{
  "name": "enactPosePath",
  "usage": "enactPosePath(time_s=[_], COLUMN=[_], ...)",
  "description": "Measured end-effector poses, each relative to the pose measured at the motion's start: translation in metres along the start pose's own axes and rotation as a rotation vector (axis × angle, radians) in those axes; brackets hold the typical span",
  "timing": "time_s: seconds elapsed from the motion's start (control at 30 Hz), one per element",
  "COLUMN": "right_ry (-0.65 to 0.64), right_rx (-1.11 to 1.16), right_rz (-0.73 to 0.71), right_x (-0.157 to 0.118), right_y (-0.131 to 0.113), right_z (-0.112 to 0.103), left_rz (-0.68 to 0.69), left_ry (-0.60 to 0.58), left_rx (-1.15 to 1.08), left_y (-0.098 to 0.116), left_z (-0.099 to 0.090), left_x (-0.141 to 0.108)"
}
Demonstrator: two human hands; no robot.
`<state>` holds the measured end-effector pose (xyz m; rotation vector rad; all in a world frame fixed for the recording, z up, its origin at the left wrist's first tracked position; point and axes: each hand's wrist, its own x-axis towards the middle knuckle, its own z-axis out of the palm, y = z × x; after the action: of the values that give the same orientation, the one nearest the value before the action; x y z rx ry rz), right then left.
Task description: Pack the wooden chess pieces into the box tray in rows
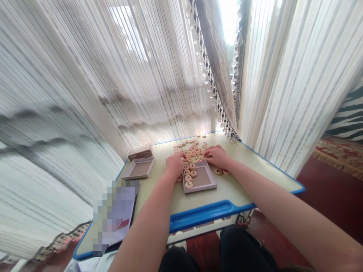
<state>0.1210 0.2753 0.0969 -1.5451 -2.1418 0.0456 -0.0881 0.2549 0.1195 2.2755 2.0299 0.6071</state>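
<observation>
Pieces (pixel 193 154): round, no long axis; we found most loose, mid-frame on the desk (pixel 255 181). Left hand (pixel 175 164): at their left edge. Right hand (pixel 216 156): at their right, about equally near. Each grip: curled; any hold, we could not tell. Tray (pixel 203 178): just below, pieces along its left side.

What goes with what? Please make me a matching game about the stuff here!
1. Box holding round pieces
2. Other shallow box
3. Table rim
4. Curtains

A. blue
B. on the left side of the table
C. hanging beyond the table
D. near the table's middle

Pairs: 1-D, 2-B, 3-A, 4-C
</observation>
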Motion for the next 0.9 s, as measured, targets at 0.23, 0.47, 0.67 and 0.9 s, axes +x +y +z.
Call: enactPosePath(time_s=[0.23, 0.47, 0.67, 0.9], right_ry=[0.201, 0.148, 0.120, -0.093], right_rx=[0.127, 0.161, 0.218, 0.216], right_rz=[-0.047, -0.114, -0.196, -0.322], right_x=[-0.004, -0.007, -0.007, -0.019], right_y=[-0.008, -0.012, -0.014, -0.022], right_z=[-0.012, -0.013, -0.009, -0.021], left_rz=[-0.007, -0.005, 0.008, 0.020], left_ry=[-0.049, -0.052, -0.042, -0.034], left_rx=[-0.043, -0.089, -0.074, -0.056], left_y=[-0.001, -0.004, -0.002, 0.000], left_z=[0.000, 0.004, 0.003, 0.002], left_x=[0.000, 0.004, 0.003, 0.002])
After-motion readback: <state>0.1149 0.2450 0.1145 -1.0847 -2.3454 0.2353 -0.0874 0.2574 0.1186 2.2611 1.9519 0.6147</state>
